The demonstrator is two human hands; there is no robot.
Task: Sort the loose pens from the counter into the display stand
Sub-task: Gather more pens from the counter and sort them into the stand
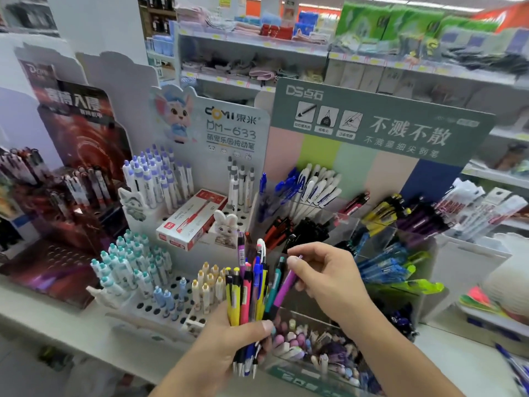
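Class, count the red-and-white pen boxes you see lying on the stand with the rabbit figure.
1. The red-and-white pen box lies tilted mid-stand, beside the rabbit figure; others may be hidden.

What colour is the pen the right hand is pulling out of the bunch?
Purple pen, pinched by the right hand; seen in the head view.

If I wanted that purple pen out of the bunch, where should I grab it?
Probably by its upper end, from the right. The purple pen leans right, out of the bunch of pens gripped low down by the left hand, so only its top is free. The right hand already pinches it there.
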